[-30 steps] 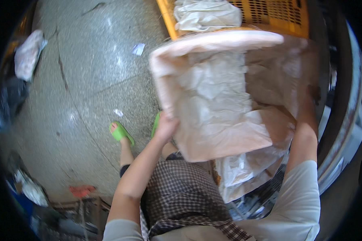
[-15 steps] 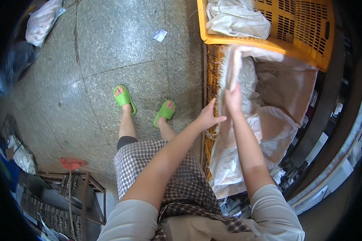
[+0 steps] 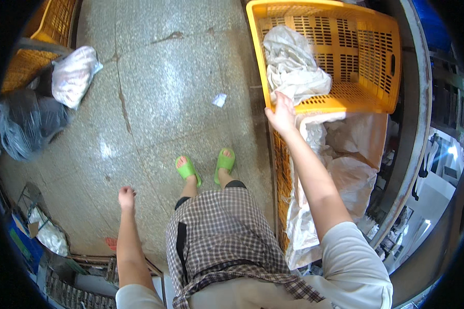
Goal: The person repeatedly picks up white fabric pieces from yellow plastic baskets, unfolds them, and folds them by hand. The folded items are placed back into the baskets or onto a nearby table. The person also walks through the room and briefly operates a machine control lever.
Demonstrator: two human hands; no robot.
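My right hand reaches out with its fingers stretched, open, at the near left corner of a yellow plastic crate. Inside that crate lies a crumpled white woven sack, just past my fingertips. Below the crate's near side, a second yellow crate is lined with pale woven sheeting, which hangs over its edge. Well apart from the crates, my left hand hangs over the floor to the left, its fingers curled in and no object showing in them.
A filled white bag and a dark plastic bag lie at the left, by another yellow crate. A paper scrap is on the stone floor. Metal rails run along the right. A metal frame stands at the lower left.
My right hand has let go of the sheeting's frayed edge and moved up to the upper crate's corner. My left hand has swung away to the left. My feet have shifted.
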